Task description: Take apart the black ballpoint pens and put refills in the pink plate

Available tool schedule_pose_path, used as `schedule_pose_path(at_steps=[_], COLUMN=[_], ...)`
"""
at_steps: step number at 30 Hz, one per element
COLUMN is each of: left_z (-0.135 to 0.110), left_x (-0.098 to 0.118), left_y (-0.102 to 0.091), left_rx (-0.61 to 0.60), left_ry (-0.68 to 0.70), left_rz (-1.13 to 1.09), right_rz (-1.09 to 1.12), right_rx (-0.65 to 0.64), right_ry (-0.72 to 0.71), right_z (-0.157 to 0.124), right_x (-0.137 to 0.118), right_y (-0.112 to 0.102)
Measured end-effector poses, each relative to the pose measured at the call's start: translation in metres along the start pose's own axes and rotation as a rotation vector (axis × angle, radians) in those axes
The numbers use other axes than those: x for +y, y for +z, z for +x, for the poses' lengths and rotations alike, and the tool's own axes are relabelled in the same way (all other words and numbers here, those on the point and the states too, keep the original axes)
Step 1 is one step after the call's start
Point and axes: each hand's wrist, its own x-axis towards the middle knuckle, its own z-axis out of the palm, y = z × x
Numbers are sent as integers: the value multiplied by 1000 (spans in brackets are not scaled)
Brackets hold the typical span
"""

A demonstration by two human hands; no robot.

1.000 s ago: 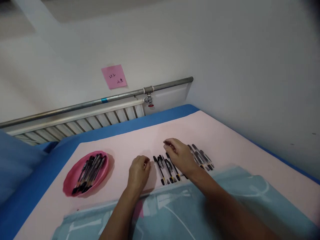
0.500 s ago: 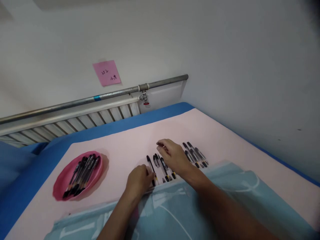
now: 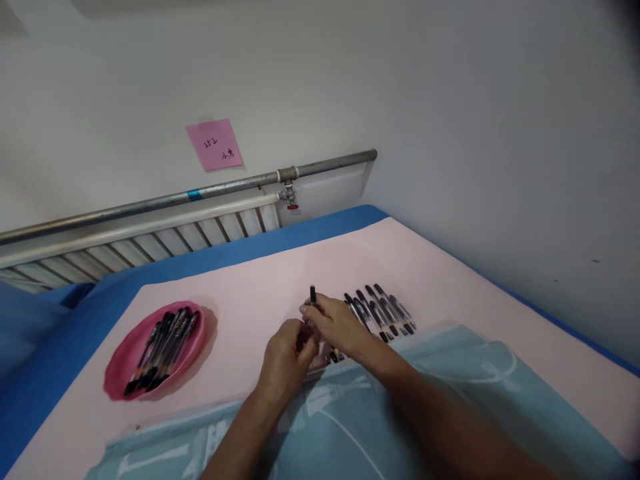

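Observation:
A pen (image 3: 313, 293) with a black end stands nearly upright between my hands, above the pink sheet. My right hand (image 3: 333, 323) is closed around its upper part, and the black tip sticks up past the fingers. Just below and to the left, my left hand (image 3: 289, 350) is closed at the lower part of the same pen, which the fingers mostly hide. Several clear-barrelled pens (image 3: 383, 310) with black caps lie in a slanted row right of my right hand. Small pen parts (image 3: 334, 356) show under my right wrist, partly covered.
A pink oval basket (image 3: 111, 380) with several black pens stands on the left. Light blue cloth (image 3: 350, 420) lies along the near edge of the pink sheet (image 3: 240, 293). Behind are a radiator (image 3: 185, 240), a pipe (image 3: 240, 185) and a pink note (image 3: 215, 145) on the wall.
The pen by my left hand has come up off the sheet and is now upright between both hands. My right hand has moved down and left, from open to closed, uncovering more pens.

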Motion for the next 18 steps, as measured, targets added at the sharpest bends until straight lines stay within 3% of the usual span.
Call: schedule_pose_path(at_steps=[4,7,11,15,18], left_z=[4,9,12,12,14], left_x=[-7,-9,-8,-20,-32], left_y=[5,7,5,-5,-19], left_rx=[-88,-159,-217,-200,-95], left_ry=[-129,-193,-220,-259,-374], left_rz=[205,407,503,446,80], right_rz=[172,103,-56,-130,-150], right_rx=[143,176,169,153,103], right_ry=[61,40,-44,-65,-65], right_z=[1,1,0,0,-1], right_x=[-2,-3,-4,-1,-1], right_y=[-9,-15,-14,-12,-10])
